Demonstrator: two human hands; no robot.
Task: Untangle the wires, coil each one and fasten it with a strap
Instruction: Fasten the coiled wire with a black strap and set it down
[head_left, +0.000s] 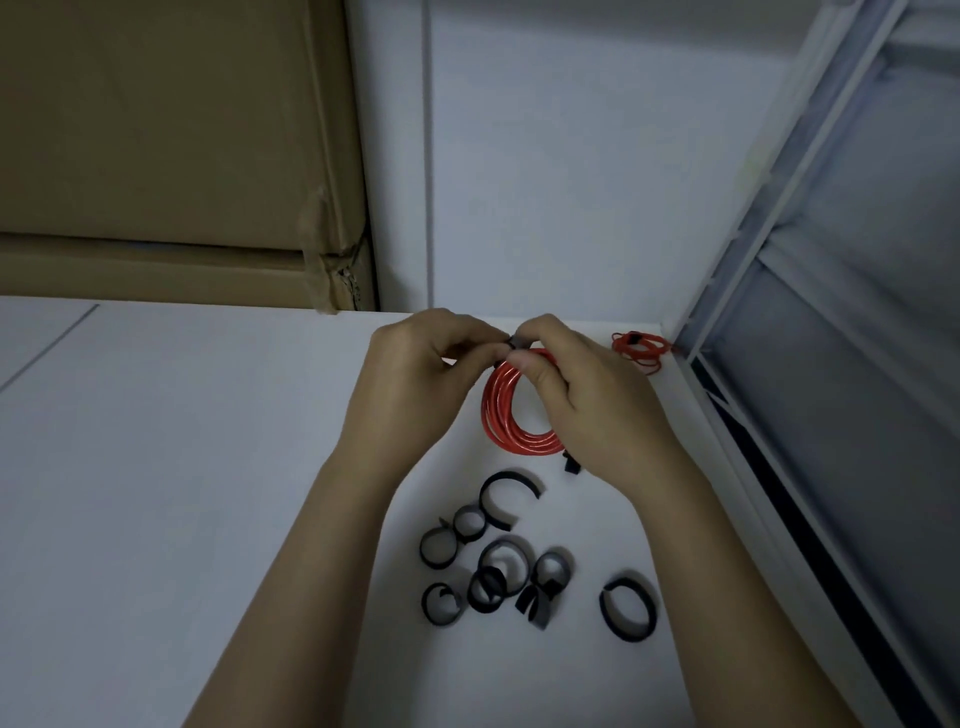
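Just above the middle of the frame, both hands meet over a red wire coil (506, 410), which hangs upright between them, its lower loops showing at about mid-frame. The left hand (415, 384) has its fingers curled, and its fingertips pinch a black strap (518, 342) at the top of the coil. The right hand (587, 400) is curled too, with the thumb pressed against the coil just under the strap and the forefinger bent over it, so both hands grip the same spot, fingertips touching or nearly so. A short black strap end (571, 464) hangs below the coil, next to the heel of the right hand; what it is fixed to cannot be made out. Lower in the frame, between the two forearms, a cluster of loose black straps (488, 566) lies on the white surface (182, 467), most curled into small rings, some overlapping, and one open in a C shape at the cluster's upper edge. One more ring-shaped strap (628, 608) lies apart to the right of the cluster. In the far right corner of the surface, a second red wire coil (641, 349) lies flat with a dark band across it, close to a grey metal frame (769, 291) that runs diagonally down the right side. A stack of cardboard boxes (171, 145) fills the upper left, against a white wall (571, 156).
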